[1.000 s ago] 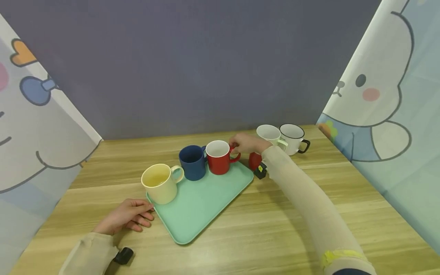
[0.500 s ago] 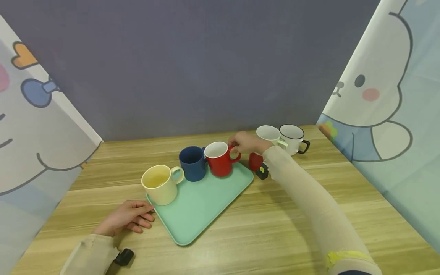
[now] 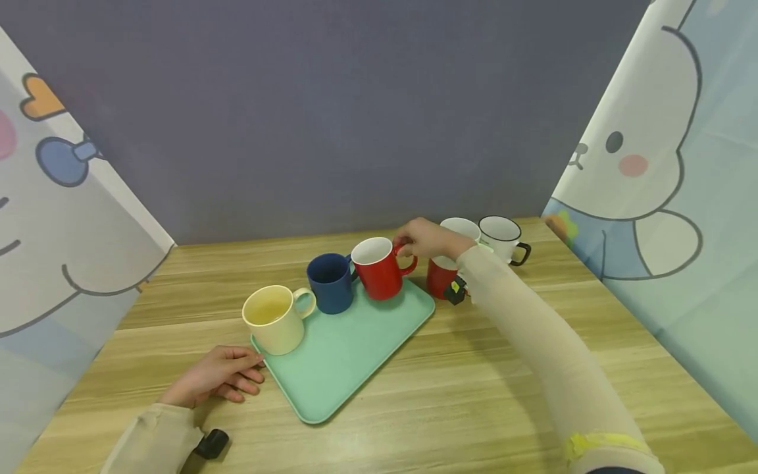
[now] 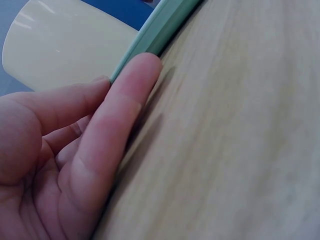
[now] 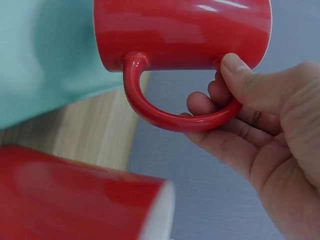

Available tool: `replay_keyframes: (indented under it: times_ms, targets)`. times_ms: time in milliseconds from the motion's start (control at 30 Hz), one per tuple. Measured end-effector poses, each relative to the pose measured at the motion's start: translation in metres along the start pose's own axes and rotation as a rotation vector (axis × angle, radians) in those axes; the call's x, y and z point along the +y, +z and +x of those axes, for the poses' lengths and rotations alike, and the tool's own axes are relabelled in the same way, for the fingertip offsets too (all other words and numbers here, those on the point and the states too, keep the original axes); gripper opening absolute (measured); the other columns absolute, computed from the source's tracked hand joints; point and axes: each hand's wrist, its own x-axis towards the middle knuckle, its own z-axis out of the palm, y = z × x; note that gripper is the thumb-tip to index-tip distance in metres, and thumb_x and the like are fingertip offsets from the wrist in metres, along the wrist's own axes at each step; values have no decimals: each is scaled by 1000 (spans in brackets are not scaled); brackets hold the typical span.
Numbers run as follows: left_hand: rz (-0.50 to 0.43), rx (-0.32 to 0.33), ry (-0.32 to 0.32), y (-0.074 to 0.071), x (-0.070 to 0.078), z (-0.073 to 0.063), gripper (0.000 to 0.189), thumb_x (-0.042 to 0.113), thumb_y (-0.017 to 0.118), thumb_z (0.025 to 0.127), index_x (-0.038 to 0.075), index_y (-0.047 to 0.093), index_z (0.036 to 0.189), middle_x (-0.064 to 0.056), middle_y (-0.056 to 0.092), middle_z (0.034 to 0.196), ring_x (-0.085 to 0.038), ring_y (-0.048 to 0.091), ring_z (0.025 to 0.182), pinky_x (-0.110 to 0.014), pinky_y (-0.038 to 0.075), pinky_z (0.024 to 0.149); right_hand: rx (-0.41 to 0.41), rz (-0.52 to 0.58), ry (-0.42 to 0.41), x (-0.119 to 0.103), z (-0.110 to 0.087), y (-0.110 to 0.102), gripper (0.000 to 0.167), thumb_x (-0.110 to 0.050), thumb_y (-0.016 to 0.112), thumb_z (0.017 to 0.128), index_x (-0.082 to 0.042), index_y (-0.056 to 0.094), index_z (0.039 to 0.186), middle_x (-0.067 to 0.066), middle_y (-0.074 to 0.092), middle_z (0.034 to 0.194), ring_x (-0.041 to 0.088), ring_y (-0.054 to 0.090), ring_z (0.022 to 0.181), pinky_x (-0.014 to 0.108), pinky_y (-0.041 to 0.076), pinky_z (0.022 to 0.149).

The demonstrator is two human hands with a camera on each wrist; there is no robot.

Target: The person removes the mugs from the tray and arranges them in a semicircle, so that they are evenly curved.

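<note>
The right hand was observed with its grip pinching the handle of a red mug, which was immediately left of that hand, over the far right part of a green tray, axis tilted rim-leftward; base contact could not be determined. The left hand, farther from the mug, touched the tray's left edge with fingers relaxed. The tray occupied a wood-grain counter before a grey backdrop.

Standing here, I count one yellow mug, one blue mug, two red mugs and two whitish mugs, six altogether; one green tray, one counter, two hands.
</note>
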Motion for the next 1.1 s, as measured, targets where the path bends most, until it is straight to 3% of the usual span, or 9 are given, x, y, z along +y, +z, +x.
replay_keyframes:
  times_ms: [267, 767, 1100]
  targets:
    - [-11, 3, -10, 3, 0, -1, 31, 24, 52, 106, -4, 63, 111, -4, 71, 89, -14, 72, 74, -28, 60, 60, -13, -65, -14, -13, 0, -19, 5, -2, 72, 90, 0, 72, 95, 6, 69, 83, 19, 61, 76, 33, 54, 70]
    - [7, 22, -7, 2, 0, 1, 32, 25, 53, 105, -5, 63, 112, -4, 71, 89, -14, 72, 74, -28, 60, 61, -8, -129, 37, -27, -6, -59, 8, 1, 69, 91, 0, 73, 98, 9, 70, 89, 24, 61, 80, 35, 57, 73]
    - [4, 13, -3, 4, 0, 0, 31, 25, 52, 105, -3, 64, 110, -4, 71, 89, -14, 72, 74, -28, 60, 60, 108, -148, 93, -16, -30, -89, 10, -1, 69, 91, 1, 72, 99, 10, 70, 89, 24, 61, 76, 37, 56, 69]
